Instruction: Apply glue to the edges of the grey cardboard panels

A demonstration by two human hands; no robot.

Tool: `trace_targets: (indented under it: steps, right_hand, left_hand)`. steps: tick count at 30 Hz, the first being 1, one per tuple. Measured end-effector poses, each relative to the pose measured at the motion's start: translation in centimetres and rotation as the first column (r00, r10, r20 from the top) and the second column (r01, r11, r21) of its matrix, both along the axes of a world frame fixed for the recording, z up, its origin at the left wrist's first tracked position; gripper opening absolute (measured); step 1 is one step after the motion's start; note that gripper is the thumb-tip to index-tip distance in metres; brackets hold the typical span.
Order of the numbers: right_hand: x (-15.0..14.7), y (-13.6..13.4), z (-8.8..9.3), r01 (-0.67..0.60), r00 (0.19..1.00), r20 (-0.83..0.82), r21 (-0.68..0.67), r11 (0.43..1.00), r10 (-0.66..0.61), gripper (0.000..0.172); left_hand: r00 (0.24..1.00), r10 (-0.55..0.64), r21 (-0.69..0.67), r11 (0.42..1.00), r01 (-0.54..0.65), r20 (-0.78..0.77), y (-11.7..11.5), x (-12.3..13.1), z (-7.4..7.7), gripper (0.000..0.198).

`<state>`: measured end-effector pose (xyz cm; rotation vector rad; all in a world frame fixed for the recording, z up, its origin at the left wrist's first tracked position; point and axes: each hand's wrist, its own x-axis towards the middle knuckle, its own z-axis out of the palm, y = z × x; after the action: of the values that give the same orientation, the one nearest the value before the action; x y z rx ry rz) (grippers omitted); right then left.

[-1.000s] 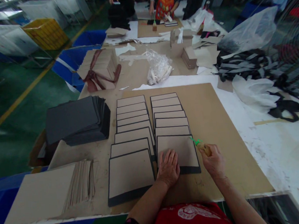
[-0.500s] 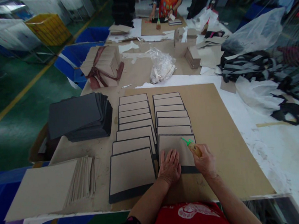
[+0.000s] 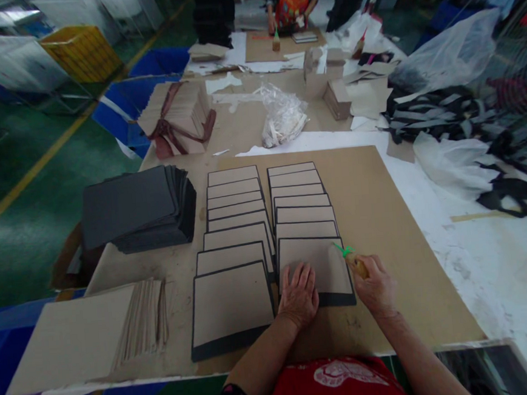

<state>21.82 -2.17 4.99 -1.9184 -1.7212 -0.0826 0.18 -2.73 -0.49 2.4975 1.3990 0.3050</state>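
Observation:
My left hand (image 3: 300,295) lies flat, fingers spread, on the left part of a grey-brown cardboard panel (image 3: 327,281) with a dark border. My right hand (image 3: 376,286) is wrapped round a yellowish-brown glue bottle (image 3: 357,265) with a green nozzle, tilted so that its tip is at the panel's upper right area. Whether anything comes out of the tip cannot be seen. Behind this panel, more bordered panels (image 3: 300,198) overlap in a column. A second overlapping column, with its front panel (image 3: 233,303) fully visible, lies to the left.
Black sheets (image 3: 129,205) are stacked at left, with grey-brown boards (image 3: 73,334) fanned out nearer me. A tied board bundle (image 3: 177,116) and a clear plastic bag (image 3: 283,115) lie farther back. Black straps (image 3: 439,113) heap at right. Across the table stands another person (image 3: 294,3).
My right hand and the glue bottle have moved to the right across the panel, toward its right edge. My left hand stays pressed in the same place.

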Motion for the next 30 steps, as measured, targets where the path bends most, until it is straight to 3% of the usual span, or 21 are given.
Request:
trace_targets:
  steps: [5,10,20,30]
  right_hand:
    - [0.7,0.1,0.0,0.062,0.997,0.040,-0.010,0.998,-0.061,0.015]
    - [0.5,0.1,0.1,-0.011,1.000,0.029,-0.020,1.000,0.012,0.015]
    - [-5.6,1.4,-0.8,-0.196,0.975,-0.104,-0.013,0.980,0.194,0.018]
    - [-10.0,3.2,-0.6,-0.364,0.908,-0.223,-0.007,0.931,0.353,0.023]
  left_hand:
    - [1.000,-0.004,0.001,1.000,0.004,-0.001,0.0,-0.1,-0.1,0.055]
    - [1.000,-0.003,0.020,1.000,0.003,-0.003,0.1,-0.1,0.1,0.055]
    - [0.998,0.014,-0.004,1.000,-0.014,0.057,-0.2,0.0,0.3,0.053]
    - [0.999,-0.052,-0.069,0.996,0.051,-0.014,-0.1,-0.2,0.0,0.067]
